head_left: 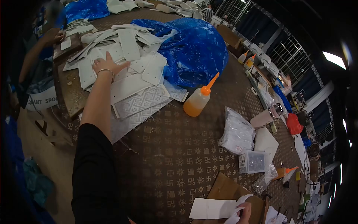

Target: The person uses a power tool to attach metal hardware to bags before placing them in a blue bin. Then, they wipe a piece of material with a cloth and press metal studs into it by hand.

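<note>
My left hand (107, 68), with a bracelet at the wrist, reaches far out over a heap of flat white pieces (128, 44). Its fingers are spread and rest on the top pieces, gripping none of them. Small dark holes show in several of these pieces. Under the heap's near side lie grey-white patterned sheets (140, 100). At the bottom edge, my right hand (244, 213) is closed around a crumpled thin white sheet (235, 215), partly cut off by the frame. A flat white card-like piece (212, 208) lies beside it over a brown board (227, 188).
A bottle of orange liquid (197, 101) stands right of the heap, before a blue plastic bag (194, 48). A clear bag (237, 130), plastic box (253, 161) and pink flask (266, 115) sit to the right. Another person's hand (57, 36) is at the far left.
</note>
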`<state>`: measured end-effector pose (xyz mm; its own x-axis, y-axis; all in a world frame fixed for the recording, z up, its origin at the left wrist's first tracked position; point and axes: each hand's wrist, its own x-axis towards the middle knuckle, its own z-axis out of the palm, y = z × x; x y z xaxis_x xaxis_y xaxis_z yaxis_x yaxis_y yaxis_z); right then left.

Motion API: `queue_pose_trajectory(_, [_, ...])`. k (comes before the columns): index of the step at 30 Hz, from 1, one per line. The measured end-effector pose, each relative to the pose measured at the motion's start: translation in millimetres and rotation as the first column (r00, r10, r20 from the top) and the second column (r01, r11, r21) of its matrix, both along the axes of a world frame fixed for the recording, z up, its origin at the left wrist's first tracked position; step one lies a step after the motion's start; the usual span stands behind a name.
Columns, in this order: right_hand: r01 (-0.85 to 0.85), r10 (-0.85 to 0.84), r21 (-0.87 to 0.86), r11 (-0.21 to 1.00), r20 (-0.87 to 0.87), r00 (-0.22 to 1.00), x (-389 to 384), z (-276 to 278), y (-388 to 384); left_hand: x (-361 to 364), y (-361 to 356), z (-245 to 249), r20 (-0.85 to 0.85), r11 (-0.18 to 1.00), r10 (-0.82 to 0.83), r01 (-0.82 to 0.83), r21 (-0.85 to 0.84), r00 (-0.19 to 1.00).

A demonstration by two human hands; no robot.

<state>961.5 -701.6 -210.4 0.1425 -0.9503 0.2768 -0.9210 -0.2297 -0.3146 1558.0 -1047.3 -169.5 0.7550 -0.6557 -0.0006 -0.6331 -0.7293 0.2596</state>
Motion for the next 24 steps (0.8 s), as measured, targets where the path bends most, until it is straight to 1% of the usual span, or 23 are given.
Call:
queue_pose_trajectory(1, [0.005, -0.005, 0.022, 1.0, 0.0, 1.0, 1.3, 1.4, 0.2, -0.1, -5.8, -1.3, 0.087, 0.998, 0.014, -0.018, 0.053, 0.996])
queue_pose_trajectory(2, [0.007, -0.007, 0.04, 0.999, 0.001, 1.0, 2.6, 2.8, 0.5, 0.7, -7.5, -1.3, 0.087, 0.998, 0.015, -0.02, 0.063, 0.996])
queue_pose_trajectory(4, [0.01, -0.01, 0.078, 0.997, 0.004, 1.0, 5.4, 5.8, 1.2, 0.8, -6.1, -2.3, 0.168, 0.991, -0.136, 0.135, 0.014, 0.976])
queue_pose_trajectory(5, [0.013, -0.014, 0.093, 0.996, 0.008, 1.0, 6.8, 7.3, 1.3, -0.2, -5.7, -4.7, 0.17, 0.991, -0.137, 0.135, 0.02, 0.976])
queue_pose_trajectory(7, [0.016, -0.018, 0.114, 0.993, 0.018, 1.0, 9.4, 10.2, 1.7, -2.3, -5.2, -9.2, 0.192, 0.962, -0.267, 0.273, -0.001, 0.944])
queue_pose_trajectory(8, [0.016, -0.019, 0.124, 0.992, 0.024, 1.0, 10.7, 11.6, 2.0, -3.9, -3.0, -11.5, 0.197, 0.963, -0.264, 0.269, 0.001, 0.944])
queue_pose_trajectory(10, [0.01, -0.017, 0.138, 0.99, 0.046, 0.999, 12.9, 14.4, 2.6, -8.5, 5.3, -14.2, 0.19, 0.939, -0.328, 0.342, -0.045, 0.925])
queue_pose_trajectory(11, [0.006, -0.015, 0.139, 0.99, 0.059, 0.998, 13.9, 15.6, 2.9, -15.6, 12.0, -12.1, 0.204, 0.94, -0.321, 0.337, -0.048, 0.925])
queue_pose_trajectory(13, [0.001, -0.013, 0.14, 0.99, 0.087, 0.996, 15.3, 17.7, 3.3, -35.9, 26.5, -10.4, 0.219, 0.905, -0.416, 0.425, 0.005, 0.883])
queue_pose_trajectory(14, [0.002, -0.016, 0.14, 0.99, 0.099, 0.995, 15.8, 18.4, 3.4, -42.9, 31.8, -10.6, 0.232, 0.905, -0.413, 0.424, 0.002, 0.881])
queue_pose_trajectory(16, [0.001, -0.017, 0.132, 0.991, 0.115, 0.993, 11.6, 15.8, 4.7, -56.8, 41.9, -12.6, 0.23, 0.872, -0.483, 0.486, 0.047, 0.845])
queue_pose_trajectory(18, [-0.152, 0.153, -0.051, 0.987, 0.02, 0.988, 0.4, 6.0, 0.4, -70.8, 55.6, -11.8, 0.23, 0.866, -0.495, 0.498, 0.048, 0.838])
queue_pose_trajectory(22, [-0.125, 0.127, -0.057, 0.991, 0.038, 0.991, -1.6, 9.5, 6.5, -91.0, 80.4, -23.8, 0.248, 0.845, -0.526, 0.533, 0.043, 0.814])
queue_pose_trajectory(23, [-0.088, 0.089, -0.035, 0.996, 0.039, 0.995, -5.3, 6.2, 6.6, -97.2, 88.3, -25.9, 0.264, 0.844, -0.526, 0.534, 0.047, 0.808])
queue_pose_trajectory(24, [-0.05, 0.051, -0.011, 0.999, 0.04, 0.998, -6.8, 3.1, 7.0, -104.3, 97.0, -28.1, 0.236, 0.831, -0.548, 0.555, 0.041, 0.803])
